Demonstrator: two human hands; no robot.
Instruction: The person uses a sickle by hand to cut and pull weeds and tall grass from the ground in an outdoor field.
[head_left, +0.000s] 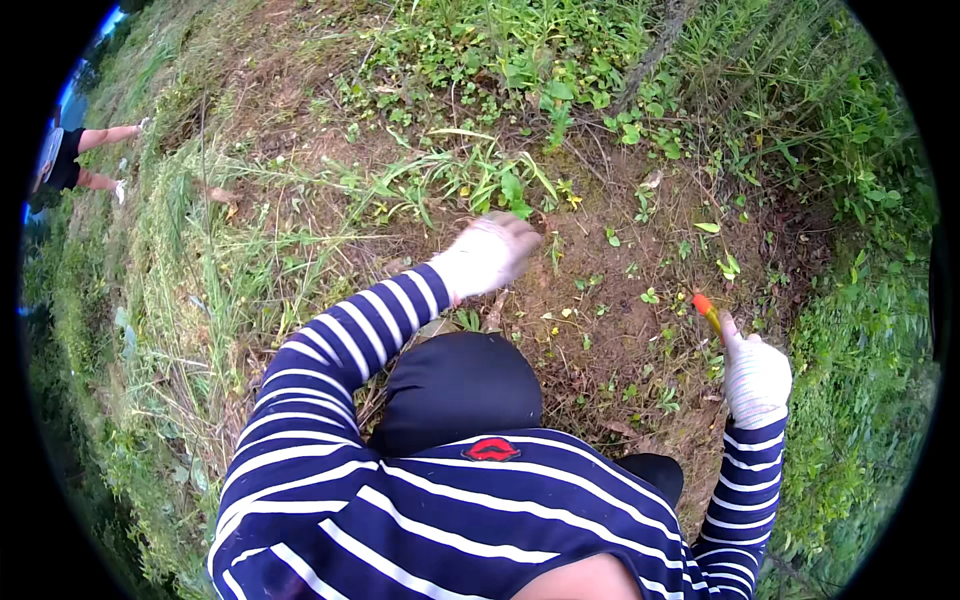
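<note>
My left hand (491, 251), in a pale work glove, is blurred above the bare soil, just below a tuft of green leaves (514, 191). Whether its fingers hold anything cannot be told. To the right, my right hand (754, 375), also in a pale knit glove, is closed on a tool handle (707, 311) coloured orange and yellow. The handle's orange end points up and left over the soil; the rest of the tool is hidden or too unclear to name. Small weeds (649, 296) and cut leaves (727, 266) lie or grow between my hands.
Dense green plants (862, 375) border the soil on the right. Long grass and dry stalks (217, 255) cover the left. A thin woody stem (649, 64) rises at the top. Another person (64, 159) stands far off at the left edge. My knee (461, 390) is below my left hand.
</note>
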